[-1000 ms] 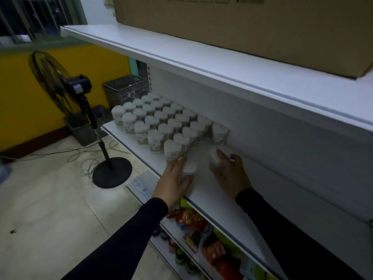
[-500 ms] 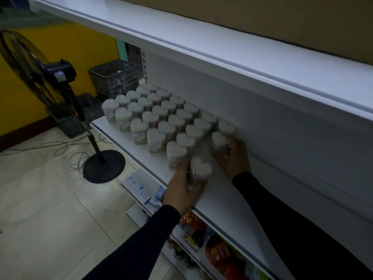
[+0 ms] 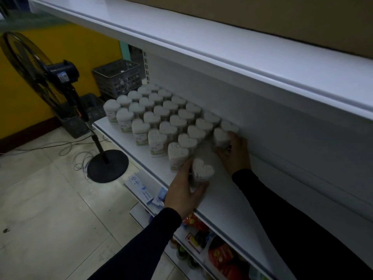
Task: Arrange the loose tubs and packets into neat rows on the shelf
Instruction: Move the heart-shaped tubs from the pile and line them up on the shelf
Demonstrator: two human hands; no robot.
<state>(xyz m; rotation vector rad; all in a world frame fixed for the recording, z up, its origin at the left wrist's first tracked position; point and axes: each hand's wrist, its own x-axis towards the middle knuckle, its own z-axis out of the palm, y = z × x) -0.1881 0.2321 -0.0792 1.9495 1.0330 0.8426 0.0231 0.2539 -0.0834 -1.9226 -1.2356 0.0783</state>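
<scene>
Both grips, left hand (image 3: 182,190) and right hand (image 3: 235,153), clasp heart-shaped tubs (image 3: 202,172) on white shelf (image 3: 232,201).

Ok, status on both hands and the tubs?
Left hand grips front tub, near shelf edge. Right hand holds back tub by the rows. Nothing blocking.

Left hand (image 3: 182,190) lifted and carried its heart tub (image 3: 202,172) from the shelf (image 3: 232,201) front up beside the front row. Right hand (image 3: 234,152) slid its tub (image 3: 220,138) back against the rear row.
</scene>
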